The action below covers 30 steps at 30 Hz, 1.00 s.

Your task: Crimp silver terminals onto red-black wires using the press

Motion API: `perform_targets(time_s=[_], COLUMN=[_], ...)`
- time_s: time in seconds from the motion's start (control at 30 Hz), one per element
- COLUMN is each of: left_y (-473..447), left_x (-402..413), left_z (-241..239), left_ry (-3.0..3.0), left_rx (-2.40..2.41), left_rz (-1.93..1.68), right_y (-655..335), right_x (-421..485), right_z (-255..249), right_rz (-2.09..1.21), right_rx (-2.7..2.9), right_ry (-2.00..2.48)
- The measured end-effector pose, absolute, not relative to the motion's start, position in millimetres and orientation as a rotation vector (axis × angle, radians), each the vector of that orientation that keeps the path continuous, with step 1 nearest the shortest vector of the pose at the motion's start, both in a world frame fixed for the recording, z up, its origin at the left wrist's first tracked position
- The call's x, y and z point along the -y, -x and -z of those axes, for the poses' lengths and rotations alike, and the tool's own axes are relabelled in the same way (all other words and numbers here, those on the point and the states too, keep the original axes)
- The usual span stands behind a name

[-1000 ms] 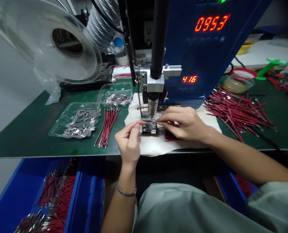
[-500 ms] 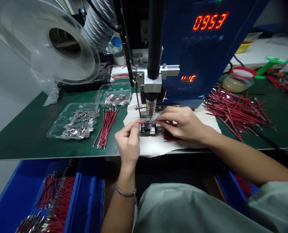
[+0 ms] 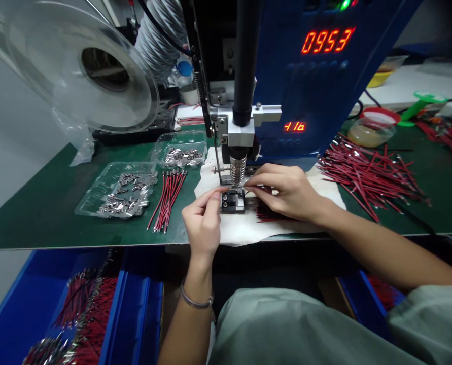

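Observation:
My left hand (image 3: 203, 219) is closed in a pinch, its fingertips at the left side of a small black and silver fixture (image 3: 233, 201). From the other side, my right hand (image 3: 286, 190) pinches close to the fixture's top right edge. What either pinch holds is too small and covered to make out. Directly above the fixture is the soldering machine's spring-wrapped tip (image 3: 238, 170). Beneath my right hand lies a bundle of red and black wires (image 3: 267, 214), partly hidden by it, on a white cloth (image 3: 233, 230).
Two clear trays of small metal parts, one nearer (image 3: 125, 195) and one farther (image 3: 182, 152), stand left. Beside them lies a row of red wires (image 3: 168, 200). A wire heap (image 3: 374, 175) lies right of the blue machine (image 3: 298, 76). A blue bin (image 3: 113, 314) sits below the table edge.
Both hands keep almost the same pose at the fixture. The machine's lower red display shows different characters, and a green light shows more fully at the top. The view has shifted slightly.

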<state>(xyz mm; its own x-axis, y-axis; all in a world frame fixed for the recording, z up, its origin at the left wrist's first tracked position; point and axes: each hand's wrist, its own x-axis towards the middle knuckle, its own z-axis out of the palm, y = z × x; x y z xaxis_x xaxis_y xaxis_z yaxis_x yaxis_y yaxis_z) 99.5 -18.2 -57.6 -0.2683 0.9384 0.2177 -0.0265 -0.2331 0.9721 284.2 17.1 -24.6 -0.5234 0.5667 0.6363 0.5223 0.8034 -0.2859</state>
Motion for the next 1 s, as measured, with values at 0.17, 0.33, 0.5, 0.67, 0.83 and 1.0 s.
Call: perform_targets(time_s=[0.17,0.33,0.5,0.67,0.83,1.0], left_y=[-99.7,-99.9,-99.5,-100.0,-100.1,-99.7], left_x=[18.7,18.5,19.8,20.2,19.4,19.3], left_z=[57.7,57.4,57.2,56.1,56.9,58.0], left_ry=[-1.126,-1.119,-1.125,-1.135,-1.120,-1.124], left_rx=[-1.155,-1.145,-1.148,-1.151,-1.150,-1.151], left_rz=[-1.615,-1.617,-1.614,-1.607,-1.617,-1.619], right_y=[-283.9,-284.6,-285.0,-285.3,-285.8,-285.2], right_x=[-17.2,-17.2,-18.3,-18.1,-18.5,-18.0], right_z=[23.4,24.0,25.4,25.5,26.2,24.9], right_rz=[-0.068,-0.063,-0.057,-0.043,-0.060,-0.061], right_rx=[2.227,2.216,2.220,2.214,2.223,2.217], right_ry=[0.749,0.735,0.738,0.743,0.736,0.712])
